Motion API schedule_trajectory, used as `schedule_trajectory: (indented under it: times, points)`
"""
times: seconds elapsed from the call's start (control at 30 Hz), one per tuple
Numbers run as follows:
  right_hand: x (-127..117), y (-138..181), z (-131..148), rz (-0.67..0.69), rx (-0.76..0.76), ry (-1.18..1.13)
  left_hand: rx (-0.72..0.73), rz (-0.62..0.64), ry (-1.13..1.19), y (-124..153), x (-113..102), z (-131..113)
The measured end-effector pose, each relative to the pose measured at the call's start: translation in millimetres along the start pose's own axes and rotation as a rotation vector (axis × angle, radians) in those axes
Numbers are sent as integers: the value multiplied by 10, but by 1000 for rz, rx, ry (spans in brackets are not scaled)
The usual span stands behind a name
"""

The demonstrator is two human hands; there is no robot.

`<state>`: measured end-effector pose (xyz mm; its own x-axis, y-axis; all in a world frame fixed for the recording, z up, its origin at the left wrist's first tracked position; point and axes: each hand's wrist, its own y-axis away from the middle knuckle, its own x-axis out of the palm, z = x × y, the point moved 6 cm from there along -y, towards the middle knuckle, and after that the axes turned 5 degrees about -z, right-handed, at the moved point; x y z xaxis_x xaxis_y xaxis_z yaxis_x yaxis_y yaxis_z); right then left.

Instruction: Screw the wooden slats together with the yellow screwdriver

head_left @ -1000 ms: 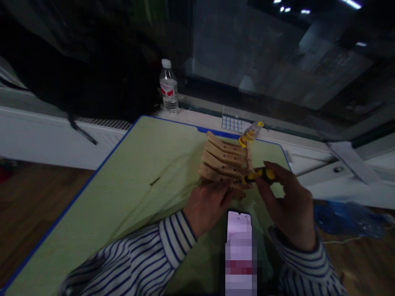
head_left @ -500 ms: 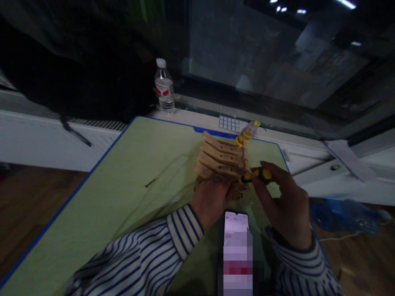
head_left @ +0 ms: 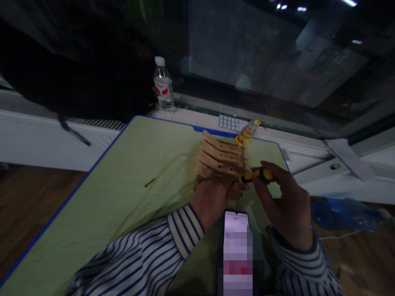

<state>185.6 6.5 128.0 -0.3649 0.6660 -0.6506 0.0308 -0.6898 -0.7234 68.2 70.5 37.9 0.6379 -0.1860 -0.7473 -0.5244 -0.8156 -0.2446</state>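
The right hand (head_left: 286,201) pinches a screwdriver (head_left: 257,176), its long axis running leftward to the near side of the slatted wooden piece (head_left: 226,156) on the surface (head_left: 117,176), where the left hand (head_left: 211,201) (grip hidden, cannot tell) rests.

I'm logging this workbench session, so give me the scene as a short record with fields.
Surface: pale green table with blue edging
Workpiece: slatted wooden frame, dark holes in its slats
Left hand: on the frame's near side, fingers partly hidden
Right hand: gripping a yellow-and-black screwdriver by its handle; tip not clear
Loose piece: thin, dark, screw-like, on the table left of the frame
Phone: screen lit, between the forearms
Windowsill: upright water bottle, white cap
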Motion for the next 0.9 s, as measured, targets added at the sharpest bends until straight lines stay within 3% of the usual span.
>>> schedule_trajectory:
  times: [0.9]
  points:
    - [51,-19,26,81,-9,-56,19,42,-49,8,26,-1]
